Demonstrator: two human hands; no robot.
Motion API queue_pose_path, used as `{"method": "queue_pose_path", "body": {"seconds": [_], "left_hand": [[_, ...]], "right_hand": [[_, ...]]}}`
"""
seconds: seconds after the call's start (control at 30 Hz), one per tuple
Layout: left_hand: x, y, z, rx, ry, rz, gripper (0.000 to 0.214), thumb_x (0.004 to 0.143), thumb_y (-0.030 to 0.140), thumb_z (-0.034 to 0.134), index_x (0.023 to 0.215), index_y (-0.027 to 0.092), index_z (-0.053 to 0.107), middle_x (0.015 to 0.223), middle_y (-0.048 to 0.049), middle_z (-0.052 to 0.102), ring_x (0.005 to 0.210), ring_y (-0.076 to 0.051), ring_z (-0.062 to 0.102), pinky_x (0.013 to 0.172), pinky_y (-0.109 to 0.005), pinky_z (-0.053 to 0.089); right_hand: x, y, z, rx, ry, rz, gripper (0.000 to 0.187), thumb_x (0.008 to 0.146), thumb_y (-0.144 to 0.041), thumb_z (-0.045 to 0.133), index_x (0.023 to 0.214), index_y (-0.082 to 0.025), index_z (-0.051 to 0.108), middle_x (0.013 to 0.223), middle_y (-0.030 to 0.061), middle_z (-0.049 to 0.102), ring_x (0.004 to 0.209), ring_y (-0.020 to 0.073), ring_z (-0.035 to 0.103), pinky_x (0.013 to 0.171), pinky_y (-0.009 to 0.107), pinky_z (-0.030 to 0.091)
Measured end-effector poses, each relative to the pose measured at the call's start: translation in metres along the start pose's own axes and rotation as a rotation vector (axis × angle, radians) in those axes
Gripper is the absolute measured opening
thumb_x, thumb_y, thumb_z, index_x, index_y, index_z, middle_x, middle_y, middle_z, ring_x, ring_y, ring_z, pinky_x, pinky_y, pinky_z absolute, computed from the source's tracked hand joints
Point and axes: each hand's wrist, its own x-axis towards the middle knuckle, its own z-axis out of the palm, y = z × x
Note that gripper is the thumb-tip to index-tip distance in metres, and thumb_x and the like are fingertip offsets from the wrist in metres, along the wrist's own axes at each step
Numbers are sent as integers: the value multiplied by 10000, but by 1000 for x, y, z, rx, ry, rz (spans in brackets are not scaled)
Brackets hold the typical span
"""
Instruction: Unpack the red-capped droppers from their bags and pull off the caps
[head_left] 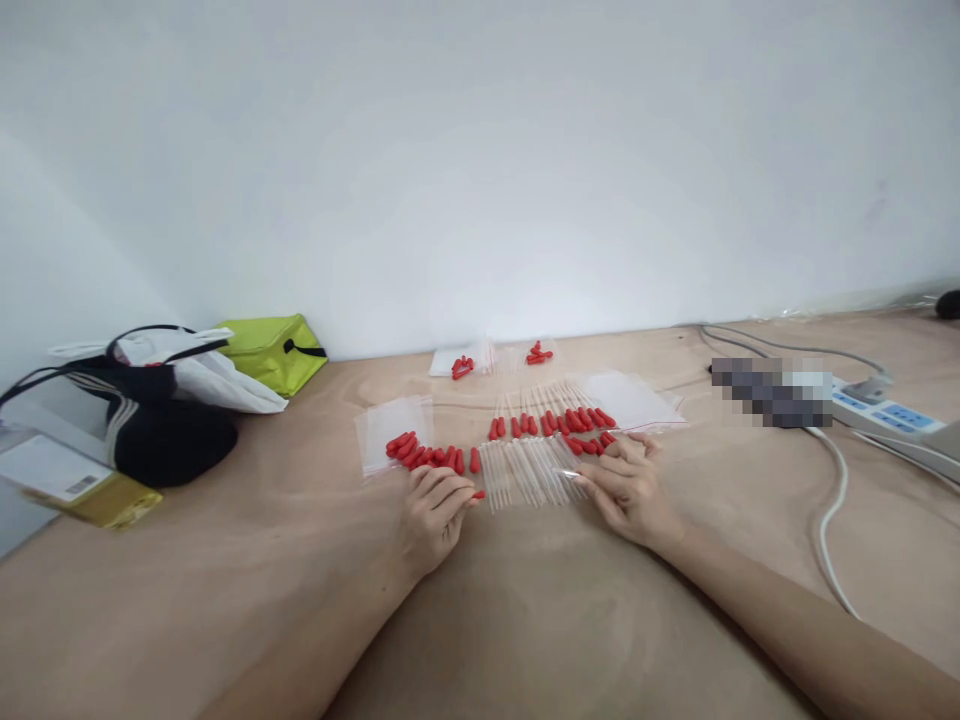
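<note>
My left hand (435, 512) rests on the wooden table (525, 620) with its fingertips pinched on a small red cap (478, 494). Just beyond it lies a loose pile of red caps (427, 452). My right hand (628, 482) is curled, pinching a thin clear tube (568, 473) at its tip. Between the hands lies a row of several clear tubes (525, 472), many with red caps (555, 422) on their far ends.
Small clear bags (394, 420) (634, 400) lie beside the tubes, two more with red caps (463, 366) (538, 352) near the wall. Bags (172, 395) and a green pouch (274, 350) sit left. A power strip (889, 412) and cables (829, 520) lie right.
</note>
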Motion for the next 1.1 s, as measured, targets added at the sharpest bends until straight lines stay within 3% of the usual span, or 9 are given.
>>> {"method": "queue_pose_path", "body": {"seconds": [0.17,0.4,0.53,0.67,0.9,1.1], "left_hand": [[-5,-9,1,-30,45,-142,193,838,159,458,1002,190,555,881,-47,542,739,-108,548,673,-237,466],[3,-33,-5,115,65,-355,255,842,192,394,1052,171,538,890,-68,511,807,-152,546,734,-290,470],[14,-57,-17,150,-95,-564,215,787,226,446,977,170,527,827,-45,585,728,-157,559,675,-283,455],[29,-75,-22,242,-309,-720,184,729,235,504,906,186,511,831,-35,634,788,-191,578,716,-311,411],[39,-84,-9,272,-513,-816,166,719,258,516,879,219,491,839,-10,665,868,-213,582,846,-396,304],[38,-85,-5,247,-575,-819,109,735,315,525,761,214,553,813,-23,667,856,-226,577,898,-473,242]], "right_hand": [[2,8,7,-103,26,139,193,832,-302,487,873,-263,672,574,-22,606,620,105,492,791,316,240],[4,9,15,-243,-53,115,243,819,-211,445,953,-221,647,638,-1,618,670,123,506,750,312,239],[6,7,20,-304,-63,85,222,805,-199,461,913,-218,653,644,0,622,684,128,497,746,323,224],[6,4,21,-326,-91,80,206,799,-207,464,885,-219,651,652,1,618,692,133,484,738,332,211],[4,2,20,-336,-165,49,222,786,-245,470,938,-209,629,714,25,595,749,152,477,772,339,215],[2,1,20,-329,-194,55,238,805,-288,463,970,-212,617,725,30,577,749,155,472,790,343,220]]}}
